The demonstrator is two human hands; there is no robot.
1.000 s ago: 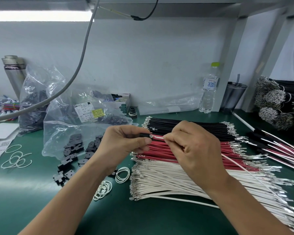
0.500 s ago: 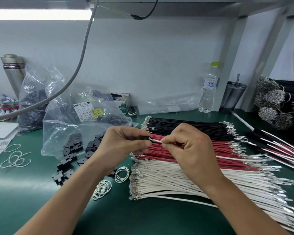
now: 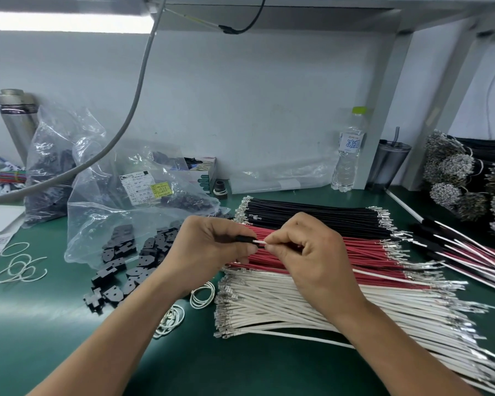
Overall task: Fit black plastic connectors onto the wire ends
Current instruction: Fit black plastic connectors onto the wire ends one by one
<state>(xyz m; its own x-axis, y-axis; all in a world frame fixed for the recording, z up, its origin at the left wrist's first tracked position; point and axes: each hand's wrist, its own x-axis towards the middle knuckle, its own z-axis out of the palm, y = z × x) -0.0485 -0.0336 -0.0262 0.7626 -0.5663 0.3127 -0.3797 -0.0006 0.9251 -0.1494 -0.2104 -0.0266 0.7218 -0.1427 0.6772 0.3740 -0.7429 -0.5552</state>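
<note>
My left hand (image 3: 212,250) pinches a small black plastic connector (image 3: 247,239) between thumb and fingers. My right hand (image 3: 309,252) pinches a white wire (image 3: 260,242) close to its end, and that end meets the connector's opening. Both hands hover above the stacked wires: a black bundle (image 3: 312,215) at the back, a red bundle (image 3: 366,252) in the middle, and a white bundle (image 3: 297,307) nearest me. Loose black connectors (image 3: 120,267) lie in a heap to the left on the green mat (image 3: 69,332).
Clear plastic bags of black parts (image 3: 132,207) sit at the back left beside a metal flask (image 3: 17,121). White rubber bands (image 3: 17,264) lie on the mat. A water bottle (image 3: 349,155) and dark cup (image 3: 389,164) stand at the back. Finished wire sets (image 3: 475,252) lie at right.
My right hand has drawn slightly back to the right, baring a short length of white wire between its fingertips and the connector. The left hand has stayed in place.
</note>
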